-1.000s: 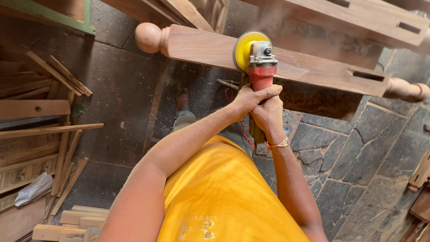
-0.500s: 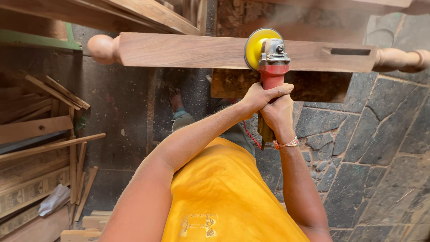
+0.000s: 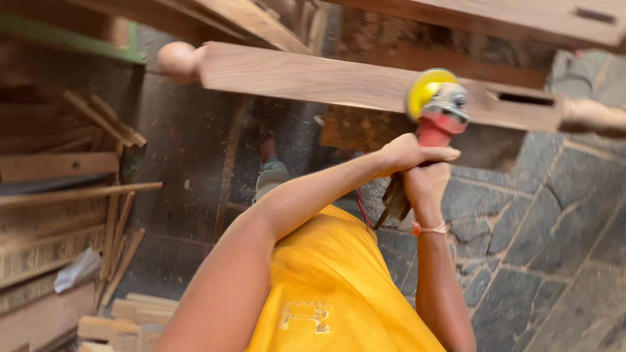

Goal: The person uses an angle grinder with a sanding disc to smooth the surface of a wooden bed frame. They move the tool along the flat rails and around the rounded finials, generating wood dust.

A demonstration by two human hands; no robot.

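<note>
1. Both hands clamped on one tool: left hand (image 3: pixel 411 153) wrapped over the top of the red grinder body (image 3: pixel 433 133), right hand (image 3: pixel 425 186) gripping beneath it, thin bracelet (image 3: pixel 429 229) at the wrist.
2. Yellow sanding disc (image 3: pixel 424 91) pressed flat against the face of the long wooden post (image 3: pixel 313 81), just beside a rectangular mortise slot (image 3: pixel 525 99).
3. Post lying crosswise, rounded knob (image 3: pixel 177 60) at one end, turned end (image 3: pixel 596 116) at the other.
4. Yellow shirt (image 3: pixel 332 287) filling the foreground below the arms.
5. Grey stone-paved floor (image 3: pixel 541 228) under the work.
6. Off to the side, a heap of wooden slats and offcuts (image 3: pixel 78 189), a pale rag (image 3: pixel 77 270) among them.
7. More timber (image 3: pixel 495 16) stacked beyond the post.
</note>
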